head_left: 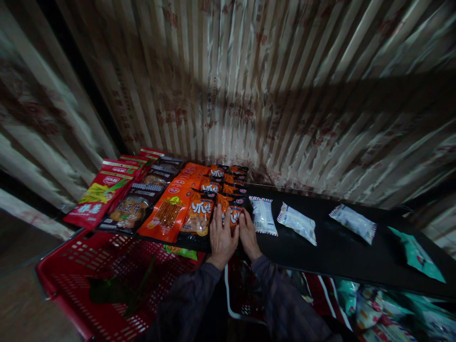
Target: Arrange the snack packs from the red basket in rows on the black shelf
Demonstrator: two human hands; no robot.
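Note:
Both hands rest at the front end of a row of small orange-and-black snack packets on a black shelf (320, 251). My left hand (223, 237) lies with its fingers stretched over the left part of the nearest snack packet (233, 209). Along that packet's right edge, my right hand (248, 235) touches it with extended fingers, the thumbs close together. Left of them is a matching packet (199, 213), then a larger orange bag (167, 213) of stick-shaped snacks. The packet's lower part is hidden by my hands.
Dark brown bags (130, 209) and red bags (98, 194) fill the shelf's left end. To the right lie a white packet (263, 216), more white packets and a green packet (416, 254). Below are a red basket (57, 280) and several bagged snacks (377, 308). Striped sheeting (228, 95) hangs behind.

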